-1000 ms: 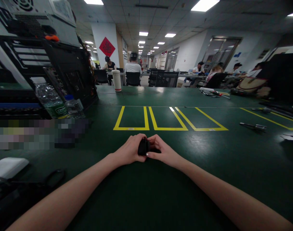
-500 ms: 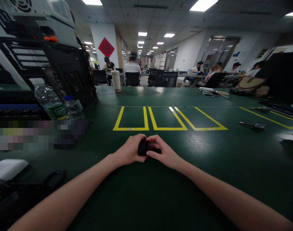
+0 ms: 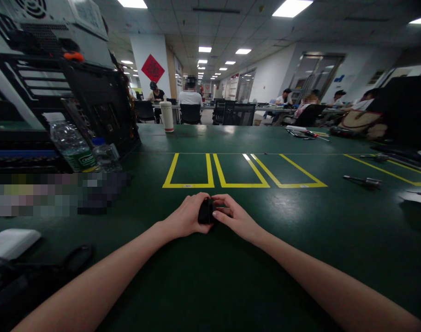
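A small black block-like object (image 3: 205,212) is between my hands, just above or on the green table; its exact kind is too dark to make out. My left hand (image 3: 186,214) wraps round its left side, thumb at the near edge and fingers over the far edge. From the right, my right hand (image 3: 236,217) has its thumb and fingertips against the object's right side. The object's underside and most of its left side are hidden by my fingers.
Yellow tape outlines (image 3: 187,186) mark the green tabletop (image 3: 210,286) beyond my hands. A metal tool (image 3: 364,181) lies to the right. At left are plastic bottles (image 3: 74,145), an open computer case (image 3: 108,99) and a white box (image 3: 14,242). A cream tumbler (image 3: 167,116) stands farther back.
My right thumb has shifted slightly up and right along the black object's side. My left hand and the object have stayed almost in place.
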Demonstrator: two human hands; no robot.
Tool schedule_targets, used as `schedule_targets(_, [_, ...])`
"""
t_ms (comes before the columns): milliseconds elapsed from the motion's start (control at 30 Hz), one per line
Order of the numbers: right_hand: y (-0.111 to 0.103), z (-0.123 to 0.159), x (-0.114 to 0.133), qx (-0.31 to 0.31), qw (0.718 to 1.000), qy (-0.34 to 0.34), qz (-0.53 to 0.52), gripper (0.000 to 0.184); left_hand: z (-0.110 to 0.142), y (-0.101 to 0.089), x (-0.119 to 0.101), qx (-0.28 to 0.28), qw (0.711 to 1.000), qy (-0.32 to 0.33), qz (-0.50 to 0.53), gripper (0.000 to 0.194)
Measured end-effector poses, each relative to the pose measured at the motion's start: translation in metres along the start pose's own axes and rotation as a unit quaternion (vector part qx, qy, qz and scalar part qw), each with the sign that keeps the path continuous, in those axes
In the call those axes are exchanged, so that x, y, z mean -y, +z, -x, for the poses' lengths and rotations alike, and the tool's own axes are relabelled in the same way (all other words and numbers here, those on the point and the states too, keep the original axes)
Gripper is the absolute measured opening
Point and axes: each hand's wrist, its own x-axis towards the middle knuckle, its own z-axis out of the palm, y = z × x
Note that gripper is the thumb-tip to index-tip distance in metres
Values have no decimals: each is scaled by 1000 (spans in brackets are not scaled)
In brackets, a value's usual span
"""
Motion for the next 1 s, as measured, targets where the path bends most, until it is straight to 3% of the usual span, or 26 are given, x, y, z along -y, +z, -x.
schedule_targets(333, [-1,-2,-1,-3,998,1,-61,19,-1,0,-3,-11,1000,16,-18,54])
schedule_targets(567, [-1,-2,2,1,1000,24,-17,23,0,0,-2,-3,1000,0,-3,55])
schedule_targets(1000, [-4,0,3,31,999,-3,-26,30,-1,0,-2,2,1000,-5,-21,56])
